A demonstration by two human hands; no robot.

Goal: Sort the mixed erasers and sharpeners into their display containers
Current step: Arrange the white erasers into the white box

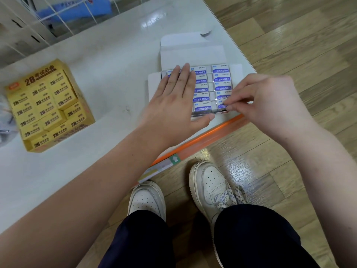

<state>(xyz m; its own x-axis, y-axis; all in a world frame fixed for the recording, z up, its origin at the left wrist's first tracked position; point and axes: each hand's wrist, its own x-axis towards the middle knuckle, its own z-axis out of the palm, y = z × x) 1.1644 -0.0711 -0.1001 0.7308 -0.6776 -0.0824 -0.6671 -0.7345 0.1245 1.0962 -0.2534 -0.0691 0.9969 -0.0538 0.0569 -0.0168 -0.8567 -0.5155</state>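
While the white box point(193, 53) is apparently steadied under the flat, straight-fingered left hand point(173, 101), a corner eraser point(220, 105) is pinched by the right hand point(270, 101), seemingly for seating.

Left hand point(173, 99): palm down, fingers straight and together, thumb spread; forearm crosses the tabletop's near edge.
Right hand point(270, 101): fingers curled, fingertips point(230, 105) pinching a blue-and-white wrapped eraser point(220, 105); wrist bent inward.

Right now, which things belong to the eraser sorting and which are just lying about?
Job: white box, its blue erasers, left hand flat on them, right hand pinching the corner eraser, yellow 2B box.
Lying about: orange strip, wire rack.
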